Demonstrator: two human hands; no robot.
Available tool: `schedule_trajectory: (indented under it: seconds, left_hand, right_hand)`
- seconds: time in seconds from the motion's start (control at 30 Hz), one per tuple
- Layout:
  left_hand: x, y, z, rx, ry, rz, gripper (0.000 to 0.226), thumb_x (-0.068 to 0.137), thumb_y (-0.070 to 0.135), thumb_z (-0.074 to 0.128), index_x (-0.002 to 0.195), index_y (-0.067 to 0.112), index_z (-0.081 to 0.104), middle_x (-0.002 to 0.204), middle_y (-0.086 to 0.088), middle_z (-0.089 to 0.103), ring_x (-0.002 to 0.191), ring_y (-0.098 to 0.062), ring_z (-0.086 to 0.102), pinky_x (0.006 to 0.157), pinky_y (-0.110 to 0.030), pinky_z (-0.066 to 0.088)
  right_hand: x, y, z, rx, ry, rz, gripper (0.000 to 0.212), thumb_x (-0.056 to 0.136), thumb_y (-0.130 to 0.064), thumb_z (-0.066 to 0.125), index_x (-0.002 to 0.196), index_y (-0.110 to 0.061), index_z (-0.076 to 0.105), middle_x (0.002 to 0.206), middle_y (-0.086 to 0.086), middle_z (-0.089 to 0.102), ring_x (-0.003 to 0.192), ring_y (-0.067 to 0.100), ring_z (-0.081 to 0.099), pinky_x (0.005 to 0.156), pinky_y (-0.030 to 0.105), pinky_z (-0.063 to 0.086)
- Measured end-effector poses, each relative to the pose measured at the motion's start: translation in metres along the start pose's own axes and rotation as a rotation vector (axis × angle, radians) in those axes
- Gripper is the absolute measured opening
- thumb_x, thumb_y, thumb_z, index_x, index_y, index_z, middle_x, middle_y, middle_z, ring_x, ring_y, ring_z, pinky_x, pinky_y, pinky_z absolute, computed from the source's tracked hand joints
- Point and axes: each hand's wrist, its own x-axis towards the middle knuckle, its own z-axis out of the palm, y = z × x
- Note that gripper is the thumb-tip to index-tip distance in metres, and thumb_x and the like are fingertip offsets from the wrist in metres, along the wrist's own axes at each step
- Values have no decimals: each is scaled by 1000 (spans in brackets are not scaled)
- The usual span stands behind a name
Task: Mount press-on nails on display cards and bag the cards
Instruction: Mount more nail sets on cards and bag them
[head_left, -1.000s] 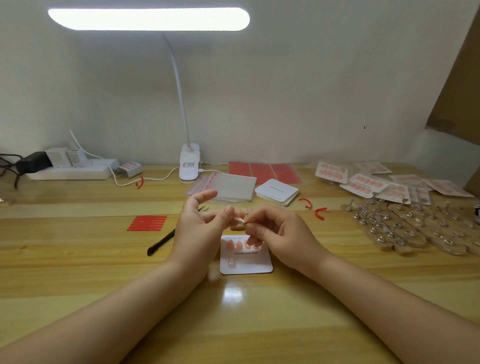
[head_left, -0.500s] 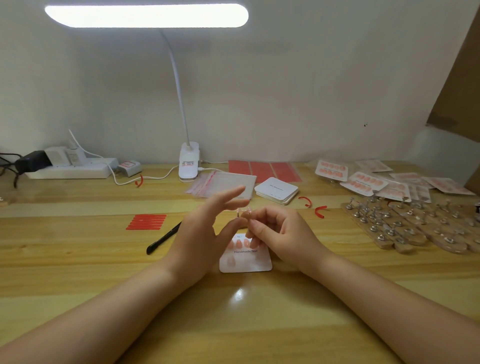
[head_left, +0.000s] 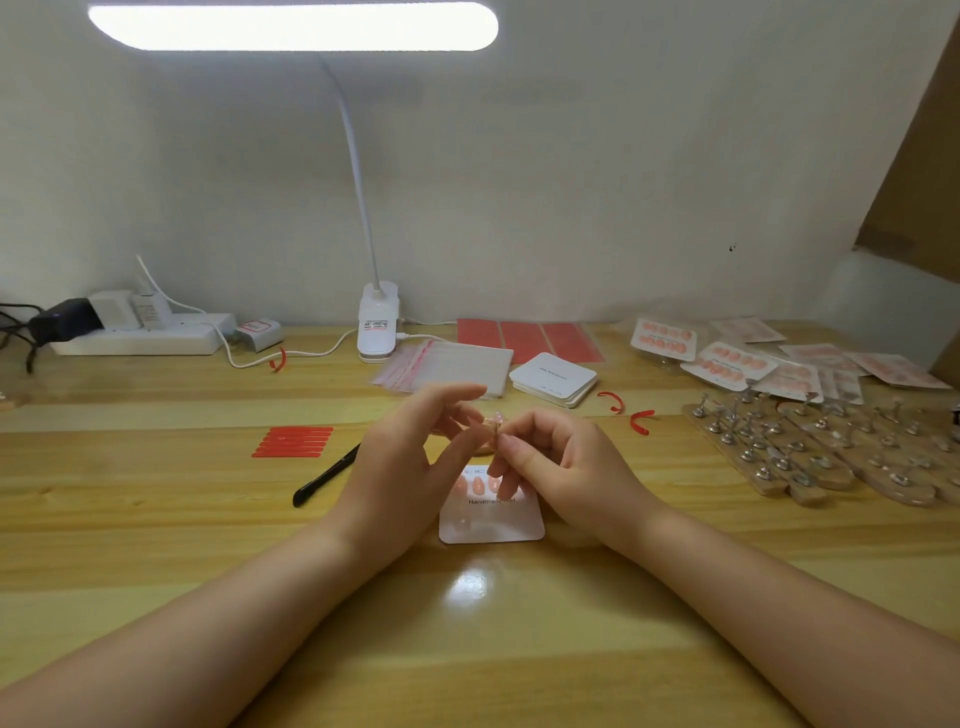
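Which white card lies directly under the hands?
The single card printed "Handmade Nail", flat on the table below both hands, with pink nails already on it. The other blank cards sit stacked farther back.
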Motion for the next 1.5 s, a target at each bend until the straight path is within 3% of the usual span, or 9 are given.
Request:
schedule_trajectory:
  seconds: [0.2, 0.33, 0.43, 0.57, 0.8, 0.97, 1.1, 1.27, 1.5]
  left_hand:
    - [-2, 0, -1, 175, -26, 103, 41, 78, 10, 76, 118, 8, 65, 99, -1, 71, 79, -16, 67, 69, -33, 56]
    - [-1, 1, 0, 196, -17, 113, 31, 79, 13, 72, 109, 8, 70, 89, 0, 73, 74, -14, 68, 67, -29, 54]
    - [-1, 1, 0, 182, -29, 82, 22, 82, 19, 68, 101, 10, 72, 85, 3, 73, 74, -11, 67, 69, -27, 53]
    - [-1, 1, 1, 177, -20, 60, 16, 83, 20, 68, 96, 12, 72, 82, 7, 72, 72, -9, 66, 68, -24, 52]
    - [-1, 0, 1, 167, -52, 46, 14, 88, 18, 67, 99, 11, 72, 88, 4, 73, 78, -15, 68, 70, -40, 56]
    - [-2, 4, 0, 143, -89, -31, 18, 90, 22, 59, 98, 11, 70, 86, 4, 70, 79, -17, 65, 72, -40, 53]
    - [-2, 8, 1, 128, -117, -119, 20, 93, 23, 48, 92, 12, 64, 79, 3, 65, 78, -18, 61, 73, -36, 48]
    - [-1, 11, 2, 199, -102, -127, 15, 97, 10, 50, 86, 9, 61, 74, 2, 56, 73, -21, 53, 68, -32, 40]
    - [0, 10, 4, 177, -92, -195, 15, 98, 11, 50, 89, 9, 62, 73, 9, 55, 76, -18, 54, 69, -27, 38]
  right_hand:
    - [0, -2, 0, 41, 16, 0, 9, 95, -9, 57, 94, -4, 65, 76, 11, 70, 66, 21, 68, 69, 40, 55]
    - [-1, -2, 0, 26, 20, -11, 10, 96, -6, 56, 95, -1, 64, 76, 10, 70, 67, 20, 69, 66, 32, 54]
    - [-1, -2, -1, 10, 31, -25, 9, 96, -6, 56, 95, -1, 63, 77, 12, 70, 67, 20, 69, 66, 35, 54]
    - [0, -2, 0, -4, 43, -40, 8, 95, -6, 57, 93, -5, 64, 77, 9, 69, 66, 17, 69, 61, 26, 52]
    - [1, 0, 1, -89, 94, -87, 7, 95, -6, 58, 90, -7, 63, 71, -6, 67, 65, 8, 68, 63, 20, 51]
    - [1, 1, 2, -183, 131, -150, 7, 94, -4, 58, 92, -8, 63, 75, -4, 65, 69, 6, 67, 65, 26, 54]
    - [1, 0, 4, -289, 155, -262, 8, 93, 0, 58, 93, -4, 65, 79, 2, 64, 69, 7, 64, 65, 14, 48]
    - [0, 0, 5, -365, 157, -352, 9, 92, 3, 57, 92, -2, 64, 80, -1, 61, 70, 8, 60, 68, 8, 44]
    - [3, -1, 2, -124, 79, -123, 13, 95, -3, 56, 89, -13, 62, 70, -13, 62, 66, 7, 66, 62, 22, 51]
